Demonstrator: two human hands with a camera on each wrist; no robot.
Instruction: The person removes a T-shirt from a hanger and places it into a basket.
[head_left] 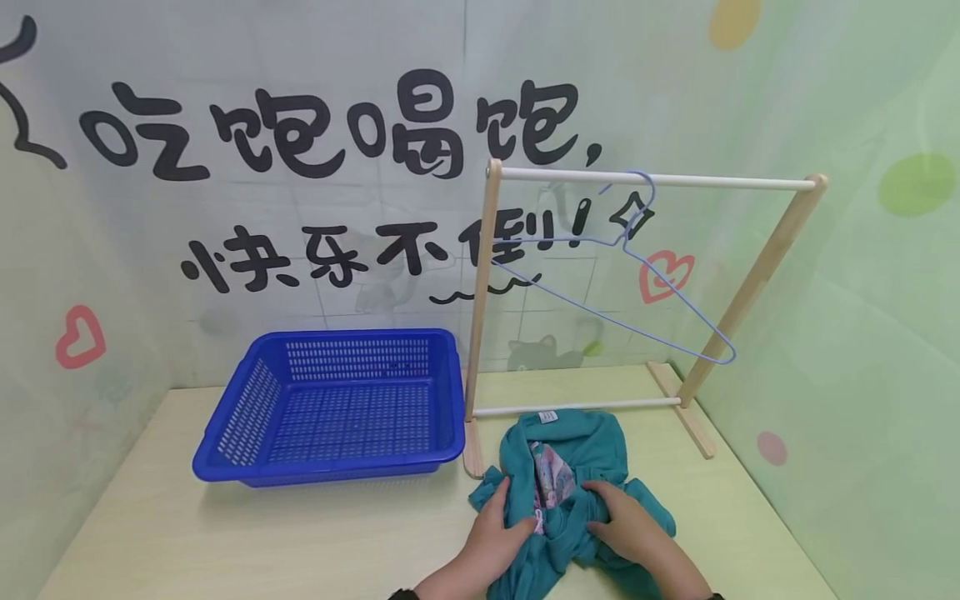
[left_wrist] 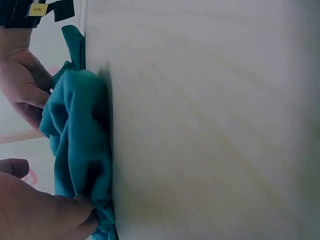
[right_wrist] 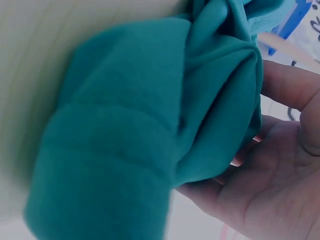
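Observation:
A crumpled teal shirt (head_left: 600,437) lies on the table in front of the rack, its white neck label at the far edge. Pink-and-grey patterned cloth (head_left: 553,475) shows in its opening. My left hand (head_left: 491,533) grips the left side of the shirt, and in the left wrist view its fingertips (left_wrist: 85,207) press into the folds. On the opposite side, my right hand (head_left: 630,521) holds a bunched fold between thumb and fingers. The right wrist view shows the palm turned toward the shirt (right_wrist: 125,125), with some fingertips hidden behind the cloth.
A blue plastic basket (head_left: 330,461) stands left of the shirt. Behind the shirt is a wooden rack (head_left: 483,292) with white rods, close by the right wall. A thin blue wire hanger (head_left: 637,333) hangs from its top rod (head_left: 735,181).

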